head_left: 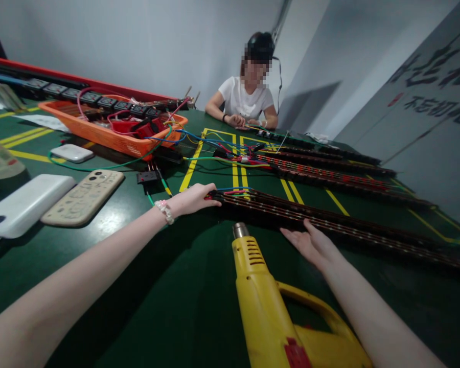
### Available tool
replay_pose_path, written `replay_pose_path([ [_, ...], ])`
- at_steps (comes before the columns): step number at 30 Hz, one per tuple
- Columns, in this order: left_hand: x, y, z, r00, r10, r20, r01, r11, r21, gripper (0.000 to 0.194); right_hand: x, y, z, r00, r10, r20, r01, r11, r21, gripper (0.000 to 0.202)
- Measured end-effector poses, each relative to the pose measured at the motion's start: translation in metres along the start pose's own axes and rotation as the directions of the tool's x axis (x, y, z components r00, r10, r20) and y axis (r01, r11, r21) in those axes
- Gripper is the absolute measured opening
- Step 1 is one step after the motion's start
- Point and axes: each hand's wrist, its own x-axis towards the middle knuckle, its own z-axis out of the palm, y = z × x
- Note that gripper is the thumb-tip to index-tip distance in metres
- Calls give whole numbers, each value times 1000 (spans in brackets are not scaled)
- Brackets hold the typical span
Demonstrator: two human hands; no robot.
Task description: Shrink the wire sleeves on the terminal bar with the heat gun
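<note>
A long dark strip (322, 220) with thin wires along its length lies across the table in front of me. My left hand (197, 198) is closed on its left end, thumb and fingers around the edge where coloured wires come out. My right hand (308, 244) is at the strip's near side, palm turned up and fingers stretched out, with the thumb against or very near the strip; contact there is unclear. Between my forearms lies a yellow heat gun (264, 291), its metal nozzle pointing at the strip. Neither hand touches it.
Similar wired strips (329, 179) lie behind. An orange basket (99, 134) holds wires and red parts. A black socket block (147, 177), a phone (85, 198), a white power bank (28, 202) and a white case (72, 153) are at left. Another person (247, 97) sits opposite.
</note>
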Motion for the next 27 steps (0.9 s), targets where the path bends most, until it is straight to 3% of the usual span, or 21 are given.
replay_pose_path([
  [5,-8,-1,3,998,-28,-61,30,999,38,65,13,-13,5,997,78,21,-72,976,-205,45],
  [8,-21,0,12,991,21,-129,-1,988,153,59,-4,-19,2,992,121,31,-100,917,-387,39],
  [11,-34,-2,21,975,91,-204,-30,958,285,49,-44,-14,-1,980,-38,194,168,673,-720,35],
  [13,-40,-4,25,972,99,-212,-31,952,303,49,-75,-3,-7,918,-119,378,390,434,-812,42],
  [14,-41,-5,26,973,98,-208,-32,954,299,50,-89,5,-13,894,-167,416,448,302,-842,47],
  [16,-39,-5,27,975,96,-198,-37,959,281,50,-109,22,-29,863,-147,483,495,59,-867,46],
  [18,-33,-3,30,976,93,-197,-39,964,262,48,-120,39,-47,753,-186,632,611,-162,-775,42],
  [20,-22,4,35,977,99,-189,-49,966,253,47,-124,52,-61,631,-205,748,673,-333,-660,51],
  [21,-16,9,39,977,108,-186,-60,967,249,47,-125,56,-65,564,-208,799,701,-392,-596,57],
  [24,1,25,50,972,156,-178,-106,959,263,46,-129,62,-65,431,-192,882,742,-481,-467,76],
  [27,7,36,56,953,228,-202,-153,932,329,46,-135,64,-68,377,-200,904,722,-548,-422,89],
])
